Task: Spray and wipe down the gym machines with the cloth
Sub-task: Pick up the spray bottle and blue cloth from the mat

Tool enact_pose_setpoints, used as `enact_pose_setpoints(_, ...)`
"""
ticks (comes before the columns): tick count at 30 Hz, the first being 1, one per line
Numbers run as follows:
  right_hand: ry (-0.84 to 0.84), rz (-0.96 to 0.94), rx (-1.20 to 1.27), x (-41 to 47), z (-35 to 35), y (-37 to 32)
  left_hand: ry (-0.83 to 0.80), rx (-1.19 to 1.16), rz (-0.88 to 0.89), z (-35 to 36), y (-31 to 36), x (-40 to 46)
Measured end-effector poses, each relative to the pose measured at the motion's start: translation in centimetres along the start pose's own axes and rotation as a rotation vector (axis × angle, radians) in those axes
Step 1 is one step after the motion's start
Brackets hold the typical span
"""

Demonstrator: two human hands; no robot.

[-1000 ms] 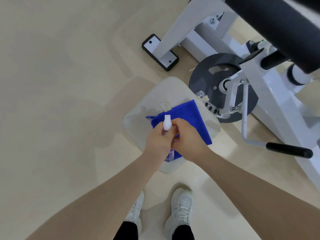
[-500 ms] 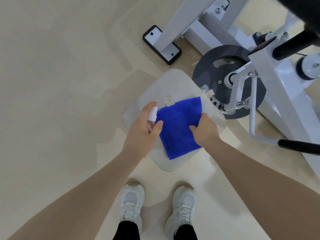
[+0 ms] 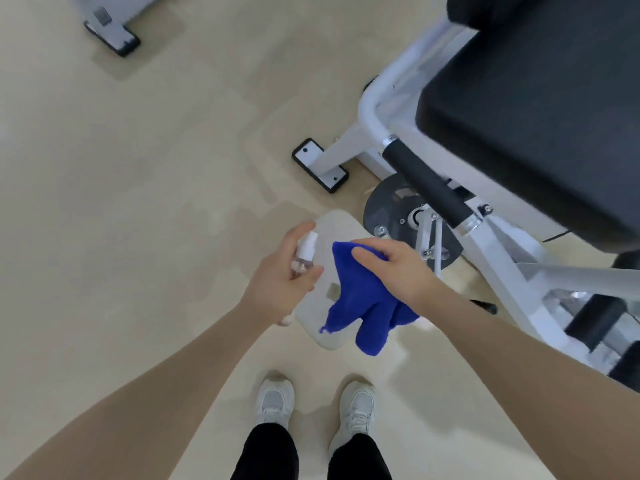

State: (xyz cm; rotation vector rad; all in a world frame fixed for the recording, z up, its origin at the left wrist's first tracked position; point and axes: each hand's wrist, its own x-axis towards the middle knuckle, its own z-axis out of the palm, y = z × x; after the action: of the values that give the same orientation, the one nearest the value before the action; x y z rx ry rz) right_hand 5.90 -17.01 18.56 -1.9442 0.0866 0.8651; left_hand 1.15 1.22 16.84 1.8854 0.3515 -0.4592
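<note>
The left hand (image 3: 282,285) grips a small clear spray bottle (image 3: 62,252) with a white nozzle, index finger curled over the top, just as it did half a second ago, though it now sits a little farther toward nine o'clock from the cloth. The right hand (image 3: 398,271) has changed most: earlier its fingers lay on the edge of the blue cloth (image 3: 360,306), which was spread flat on the pale pad (image 3: 337,223); now the hand clutches the cloth bunched up and lifted, with folds hanging down toward six o'clock over the pad's near corner. The pad's small label (image 3: 333,292) shows just at nine o'clock of the hanging cloth. The view has also tilted up: the black upholstered seat (image 3: 540,109) of the white gym machine (image 3: 498,271) now fills the two o'clock corner, a black foam grip (image 3: 427,183) runs across the dark weight disc (image 3: 388,206), and a second machine's foot (image 3: 110,34) appears at eleven o'clock. The white shoes (image 3: 315,403) stand at six o'clock on the beige floor (image 3: 138,202).
</note>
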Motion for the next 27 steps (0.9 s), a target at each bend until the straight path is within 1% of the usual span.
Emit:
enact_pose_setpoints(3, -0.033, -0.062, -0.023, -3.6, -1.1, -6.5, -0.002, 0.23, 0.129, -1.7, 5.7, -2.0)
enact_pose_setpoints(5, 0.048, -0.087, 0.002, -5.7, -1.8, -10.1, 0.051, 0.393, 0.211, -2.7, 9.4, -3.1)
enact_pose_setpoints(7, 0.185, -0.099, 0.057, -7.4, -2.4, -12.9, 0.099, 0.57, 0.311, -3.3, 12.4, -4.1)
enact_pose_setpoints(9, 0.28, -0.082, 0.158, -9.3, -3.1, -15.4, 0.14, 0.708, 0.405, -3.9, 15.6, -5.0)
enact_pose_setpoints(10, 0.298, -0.065, 0.238, -10.2, -3.4, -16.4, 0.189, 0.797, 0.46, -4.3, 16.8, -5.4)
enact_pose_setpoints(13, 0.322, -0.029, 0.484, -12.5, -4.1, -18.9, 0.365, 1.096, 0.699, -4.9, 20.1, -6.2)
enact_pose_setpoints(15, 0.341, -0.028, 0.547, -13.5, -4.8, -19.9, 0.417, 1.181, 0.839, -5.1, 21.4, -6.2)
enact_pose_setpoints(16, 0.353, -0.042, 0.555, -13.9, -5.2, -20.3, 0.413, 1.191, 0.884, -5.2, 22.0, -6.4)
enact_pose_setpoints(17, 0.36, -0.058, 0.545, -14.2, -5.5, -20.5, 0.386, 1.135, 0.894, -5.3, 22.6, -6.7)
enact_pose_setpoints(18, 0.364, -0.073, 0.522, -14.5, -6.0, -20.6, 0.292, 1.012, 0.867, -5.4, 23.1, -6.9)
enact_pose_setpoints(21, 0.349, -0.105, 0.502, -15.7, -7.4, -20.7, -0.138, 0.511, 0.63, -6.0, 24.4, -7.4)
enact_pose_setpoints(23, 0.32, -0.116, 0.534, -16.1, -8.4, -20.4, -0.29, 0.296, 0.523, -6.3, 25.5, -7.5)
enact_pose_setpoints(25, 0.257, -0.122, 0.566, -16.5, -9.6, -20.1, -0.412, 0.202, 0.459, -6.1, 26.6, -7.9)
enact_pose_setpoints(27, 0.175, -0.12, 0.603, -16.7, -10.9, -19.8, -0.463, 0.24, 0.468, -5.7, 27.4, -8.1)
